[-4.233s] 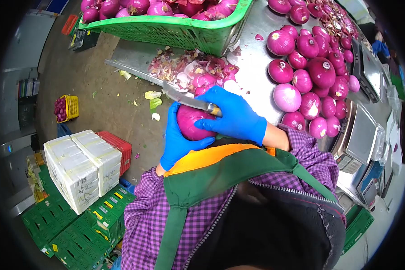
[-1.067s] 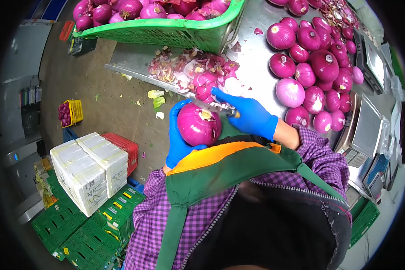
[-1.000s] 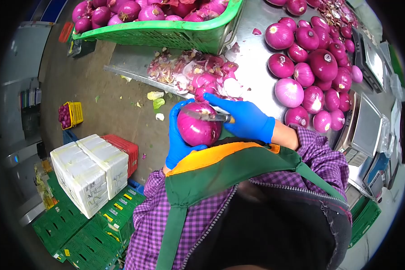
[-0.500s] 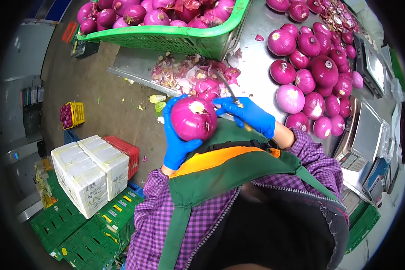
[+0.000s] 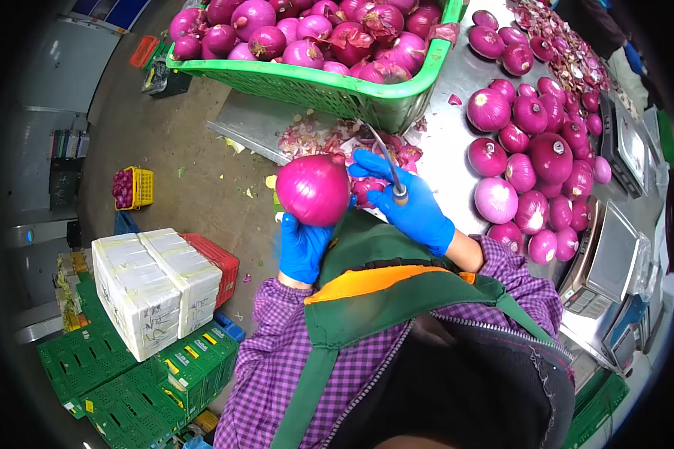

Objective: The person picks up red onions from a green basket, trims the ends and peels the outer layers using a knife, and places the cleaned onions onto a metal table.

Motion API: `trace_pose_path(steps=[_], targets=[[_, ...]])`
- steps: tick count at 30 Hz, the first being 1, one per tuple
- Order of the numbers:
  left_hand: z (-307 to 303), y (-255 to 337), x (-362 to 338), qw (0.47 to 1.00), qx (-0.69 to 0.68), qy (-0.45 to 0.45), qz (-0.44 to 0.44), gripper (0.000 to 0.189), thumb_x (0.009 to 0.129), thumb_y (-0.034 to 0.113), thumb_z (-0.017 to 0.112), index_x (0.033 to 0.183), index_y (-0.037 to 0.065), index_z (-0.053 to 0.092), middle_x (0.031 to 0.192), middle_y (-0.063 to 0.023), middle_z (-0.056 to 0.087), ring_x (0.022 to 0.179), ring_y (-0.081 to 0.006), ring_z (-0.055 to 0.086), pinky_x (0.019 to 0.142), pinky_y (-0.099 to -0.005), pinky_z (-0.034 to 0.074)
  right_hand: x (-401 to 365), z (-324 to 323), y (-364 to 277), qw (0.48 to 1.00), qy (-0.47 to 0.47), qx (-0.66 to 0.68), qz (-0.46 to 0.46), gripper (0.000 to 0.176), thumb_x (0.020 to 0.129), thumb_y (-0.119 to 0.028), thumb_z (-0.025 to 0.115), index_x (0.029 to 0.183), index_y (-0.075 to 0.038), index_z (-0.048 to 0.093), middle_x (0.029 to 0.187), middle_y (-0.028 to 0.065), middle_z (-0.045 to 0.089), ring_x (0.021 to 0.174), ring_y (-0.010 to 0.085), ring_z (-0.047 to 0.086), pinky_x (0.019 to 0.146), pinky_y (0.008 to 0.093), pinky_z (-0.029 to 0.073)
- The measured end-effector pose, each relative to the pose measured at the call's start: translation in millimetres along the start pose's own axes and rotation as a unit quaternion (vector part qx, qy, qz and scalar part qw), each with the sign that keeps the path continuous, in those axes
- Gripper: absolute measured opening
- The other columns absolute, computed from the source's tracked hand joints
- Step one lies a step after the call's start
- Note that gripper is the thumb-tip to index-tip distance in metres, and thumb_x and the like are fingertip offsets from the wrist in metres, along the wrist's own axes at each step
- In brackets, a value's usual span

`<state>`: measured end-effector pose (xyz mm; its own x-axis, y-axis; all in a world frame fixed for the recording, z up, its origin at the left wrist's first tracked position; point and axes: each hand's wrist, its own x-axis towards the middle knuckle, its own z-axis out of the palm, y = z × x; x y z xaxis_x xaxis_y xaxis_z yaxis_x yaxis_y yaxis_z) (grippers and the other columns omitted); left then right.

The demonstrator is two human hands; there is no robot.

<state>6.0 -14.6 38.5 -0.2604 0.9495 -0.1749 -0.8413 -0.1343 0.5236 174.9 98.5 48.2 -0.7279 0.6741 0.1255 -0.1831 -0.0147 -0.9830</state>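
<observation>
A large red onion (image 5: 313, 190) rests in my left hand (image 5: 305, 248), blue-gloved, with the fingers cupped beneath it. Its smooth, shiny side faces up. My right hand (image 5: 419, 213), also gloved in blue, grips a small knife (image 5: 401, 196) by its wooden handle. The thin curved blade points away from me, and the index finger reaches toward the onion's right side. Beyond both hands, onion peelings (image 5: 314, 138) lie on the metal table (image 5: 445, 161) below a green basket (image 5: 307, 82) full of red onions.
Peeled onions (image 5: 532, 153) cluster on the table's right, beside weighing scales (image 5: 606, 239). More skins (image 5: 565, 45) lie at the far right, near another person's sleeve (image 5: 595, 22). White foam boxes (image 5: 153, 280) stand on green crates (image 5: 127, 389) at left; a yellow crate (image 5: 141, 187) sits on the floor.
The onion has turned, so its pale cut end no longer faces me. My left hand has shifted beneath it, and my right hand's fingers have spread somewhat around the knife. The view has shifted slightly.
</observation>
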Motion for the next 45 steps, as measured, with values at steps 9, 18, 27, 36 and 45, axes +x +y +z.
trace_pose_path(steps=[9,18,27,36,45], targets=[[8,-17,-3,0.998,-0.040,0.035,-0.037,0.098,0.068,0.049,0.075,0.144,0.012,0.026,0.144,-0.0172,0.034,0.131,-0.0374,0.037,0.106,-0.0594,0.032,7,4,4,0.955,0.007,-0.296,-0.011,0.064,0.079,-0.010,0.063,0.139,-0.016,0.042,0.111,0.0151,0.063,0.094,0.0349,0.063,0.077,0.0416,0.052],[8,-12,-13,0.994,-0.084,0.006,-0.068,0.088,0.075,0.062,0.060,0.142,0.012,0.032,0.134,-0.0207,0.046,0.108,-0.0328,0.053,0.088,-0.0492,0.049,-15,-31,54,0.930,0.020,-0.355,0.090,0.047,0.087,-0.007,0.057,0.133,-0.014,0.050,0.114,0.0152,0.064,0.100,0.0308,0.064,0.081,0.0370,0.051],[21,5,-14,0.975,-0.132,0.085,-0.157,0.082,0.087,0.066,0.040,0.146,0.011,0.025,0.144,-0.0220,0.034,0.128,-0.0349,0.041,0.101,-0.0526,0.040,-5,-15,8,0.971,-0.005,0.143,0.194,0.045,0.095,-0.022,0.055,0.136,-0.005,0.045,0.113,0.0033,0.064,0.079,0.0079,0.060,0.059,0.0229,0.046],[1,22,-6,0.985,-0.151,0.022,-0.075,0.083,0.085,0.057,0.057,0.146,0.012,0.024,0.145,-0.0174,0.033,0.129,-0.0382,0.040,0.093,-0.0568,0.047,5,-10,-17,0.999,0.006,0.010,0.047,0.047,0.097,-0.025,0.050,0.139,-0.005,0.040,0.128,0.0090,0.056,0.106,0.0151,0.058,0.086,0.0285,0.048],[-26,24,12,0.984,0.170,0.031,0.042,0.080,0.079,0.027,0.072,0.144,0.010,0.027,0.140,-0.0139,0.040,0.124,-0.0329,0.047,0.090,-0.0475,0.052,4,-12,-19,0.986,-0.092,-0.004,0.137,0.036,0.100,-0.028,0.043,0.126,-0.006,0.057,0.078,0.0026,0.060,0.071,0.0086,0.055,0.066,0.0241,0.048]])
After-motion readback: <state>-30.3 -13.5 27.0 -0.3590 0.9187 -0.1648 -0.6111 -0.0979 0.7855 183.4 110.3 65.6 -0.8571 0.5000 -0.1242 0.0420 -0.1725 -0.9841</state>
